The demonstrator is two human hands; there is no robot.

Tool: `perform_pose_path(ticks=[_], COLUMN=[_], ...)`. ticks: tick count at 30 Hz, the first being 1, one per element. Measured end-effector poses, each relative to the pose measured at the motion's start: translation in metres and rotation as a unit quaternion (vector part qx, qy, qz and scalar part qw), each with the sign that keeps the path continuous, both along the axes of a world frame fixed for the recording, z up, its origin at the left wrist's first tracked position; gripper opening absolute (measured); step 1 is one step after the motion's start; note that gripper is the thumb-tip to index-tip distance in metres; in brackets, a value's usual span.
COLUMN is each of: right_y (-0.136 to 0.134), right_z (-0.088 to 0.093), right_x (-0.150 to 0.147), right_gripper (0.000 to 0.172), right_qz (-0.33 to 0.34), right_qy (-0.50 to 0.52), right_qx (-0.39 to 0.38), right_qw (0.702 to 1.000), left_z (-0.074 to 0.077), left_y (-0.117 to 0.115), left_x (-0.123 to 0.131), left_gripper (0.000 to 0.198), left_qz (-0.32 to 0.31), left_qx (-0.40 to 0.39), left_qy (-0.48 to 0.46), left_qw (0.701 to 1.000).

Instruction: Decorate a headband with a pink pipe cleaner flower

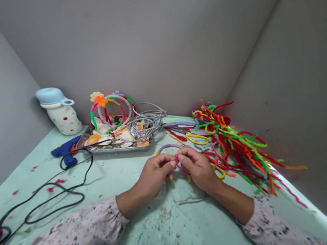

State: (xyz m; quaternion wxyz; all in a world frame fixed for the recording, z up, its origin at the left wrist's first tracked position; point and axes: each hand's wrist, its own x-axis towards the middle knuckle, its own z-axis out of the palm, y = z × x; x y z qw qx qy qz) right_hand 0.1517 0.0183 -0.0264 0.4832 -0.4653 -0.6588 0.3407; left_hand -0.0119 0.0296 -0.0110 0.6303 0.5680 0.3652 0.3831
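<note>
My left hand (156, 173) and my right hand (197, 167) meet at the middle of the pale green table (159, 241), both pinched shut on a pipe-cleaner hoop (168, 147) wrapped in purple and pink. The fingertips touch at its near side, where a pink strand (182, 171) curls down. A pile of loose pipe cleaners (237, 143) in red, green, orange and yellow lies just right of my right hand.
A metal tray (114, 149) at the back holds finished hoops (111, 110), grey wire coils (146, 123) and shells. Left of it lie a blue glue gun (66, 149) with a black cord (52, 190) and a spotted jug (60, 111). Grey walls close the corner.
</note>
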Motion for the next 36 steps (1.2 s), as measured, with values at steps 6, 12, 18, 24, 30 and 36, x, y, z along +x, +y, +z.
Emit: perform_pose_path(ticks=[6, 12, 18, 24, 30, 36], right_y=[0.0, -0.003, 0.001, 0.006, 0.005, 0.005], right_z=[0.003, 0.01, 0.011, 0.014, 0.023, 0.025], right_x=[-0.001, 0.003, 0.008, 0.015, 0.016, 0.014], right_gripper=[0.015, 0.032, 0.026, 0.025, 0.018, 0.017], right_qz=[-0.012, 0.005, 0.0, -0.023, -0.004, 0.001], right_qy=[-0.016, -0.08, -0.228, -0.373, -0.435, -0.439], right_qx=[0.054, 0.175, 0.277, 0.366, 0.398, 0.37], right_qw=[0.998, 0.981, 0.934, 0.852, 0.807, 0.819], left_z=[-0.006, -0.007, -0.001, -0.002, -0.002, -0.003], left_y=[0.003, 0.005, 0.006, 0.005, 0.001, 0.001], left_x=[-0.001, -0.003, -0.004, -0.006, -0.006, -0.005], left_gripper=[0.016, 0.014, 0.011, 0.012, 0.014, 0.018], left_qz=[0.003, 0.013, 0.023, 0.038, 0.042, 0.024], left_qx=[-0.004, 0.009, 0.074, 0.139, 0.163, 0.141], left_qy=[-0.014, -0.011, 0.043, 0.102, 0.129, 0.112], left_qw=[1.0, 1.0, 0.996, 0.984, 0.977, 0.983])
